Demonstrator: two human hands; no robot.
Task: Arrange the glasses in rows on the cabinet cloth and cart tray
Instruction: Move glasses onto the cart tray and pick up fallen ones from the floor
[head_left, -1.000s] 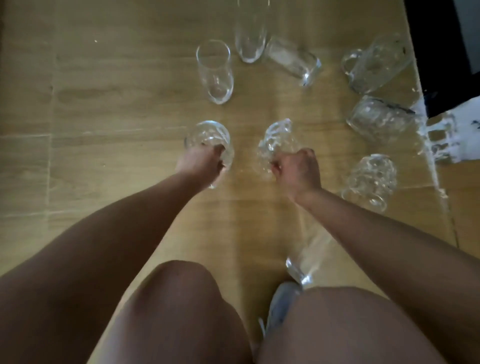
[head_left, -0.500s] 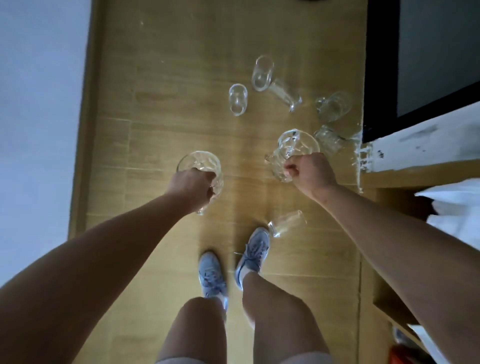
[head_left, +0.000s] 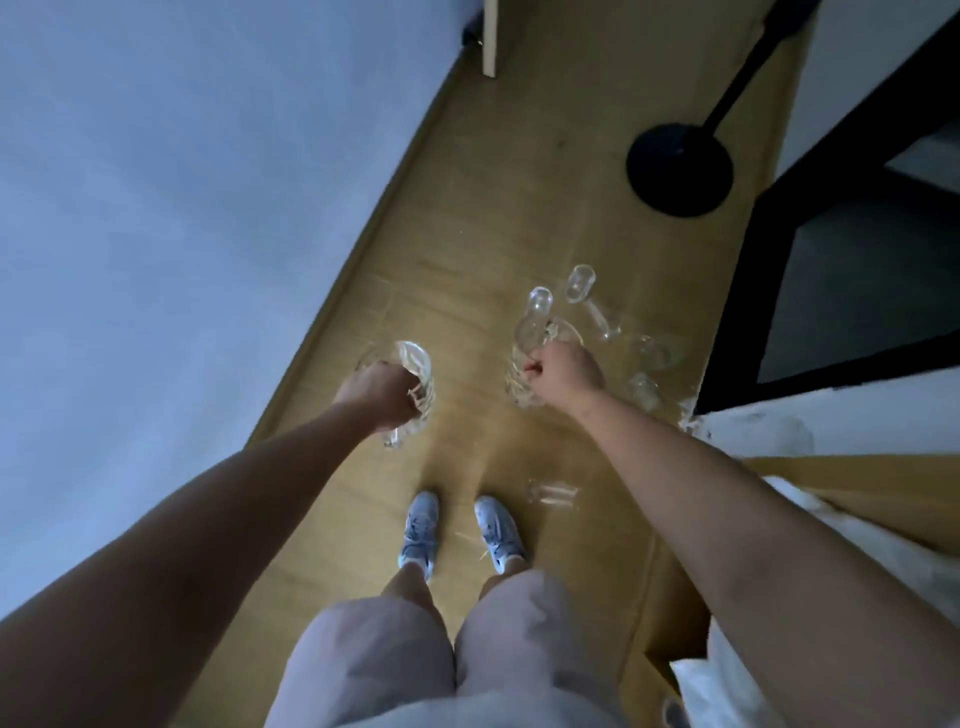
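Person is standing up | left hand (head_left: 382, 387) grip is holding left mug (head_left: 415, 359), right hand (head_left: 566, 371) grip right mug (head_left: 519, 389) | both are leaving floor (head_left: 467, 249).

Bare arms, light grey shorts (head_left: 395, 670) — pale blue sneakers (head_left: 420, 530).

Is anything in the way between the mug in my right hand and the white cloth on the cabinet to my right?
Nothing visible at hand height. The right hand holds its mug above the floor; loose glasses lie on the floor toward the cloth, and a stray glass lies by your right shoe, so mind your step.
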